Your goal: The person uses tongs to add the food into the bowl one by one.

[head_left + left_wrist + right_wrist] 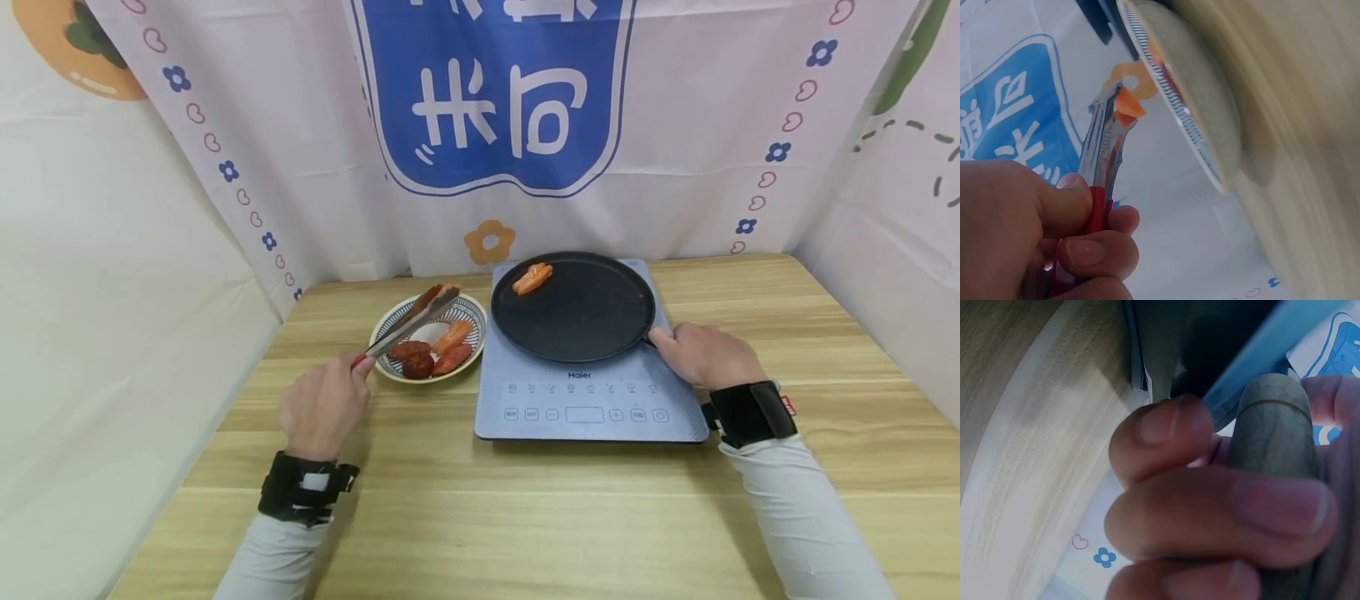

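Note:
My left hand (326, 406) grips metal tongs (415, 325) by their red handles. Between the tips of the tongs is an orange food piece (1127, 103), raised over the bowl in the head view. The patterned bowl (382, 367) holds several orange, red and dark brown food pieces (452, 337). My right hand (708, 354) has its fingers curled round the handle (1274, 425) of a flat black pan (581, 317). One orange scored food piece (532, 278) lies near the pan's far left rim.
Under the pan is a pale Haier induction cooker (495, 400), its touch panel facing me and the bowl close to its left. Both stand on a wood-grain table (465, 533). A printed cloth (322, 167) hangs behind the table's far edge.

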A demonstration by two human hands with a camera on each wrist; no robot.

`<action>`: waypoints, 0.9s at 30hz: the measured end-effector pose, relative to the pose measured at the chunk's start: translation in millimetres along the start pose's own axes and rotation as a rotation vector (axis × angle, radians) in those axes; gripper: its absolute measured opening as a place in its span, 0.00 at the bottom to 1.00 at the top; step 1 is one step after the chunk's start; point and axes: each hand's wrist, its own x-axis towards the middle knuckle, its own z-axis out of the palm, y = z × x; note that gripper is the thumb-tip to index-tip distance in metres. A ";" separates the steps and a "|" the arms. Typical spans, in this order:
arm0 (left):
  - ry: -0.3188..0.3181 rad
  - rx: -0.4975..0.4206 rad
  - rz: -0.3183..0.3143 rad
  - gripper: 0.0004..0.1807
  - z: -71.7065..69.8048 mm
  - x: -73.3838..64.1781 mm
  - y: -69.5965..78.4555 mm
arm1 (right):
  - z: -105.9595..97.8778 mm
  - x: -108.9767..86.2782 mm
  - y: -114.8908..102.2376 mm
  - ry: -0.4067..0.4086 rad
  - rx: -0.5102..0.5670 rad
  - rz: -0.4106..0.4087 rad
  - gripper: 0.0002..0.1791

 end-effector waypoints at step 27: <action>0.004 0.027 0.114 0.18 -19.6 -0.2 52.4 | -0.7 -1.2 -0.9 0.015 -0.001 -0.003 0.37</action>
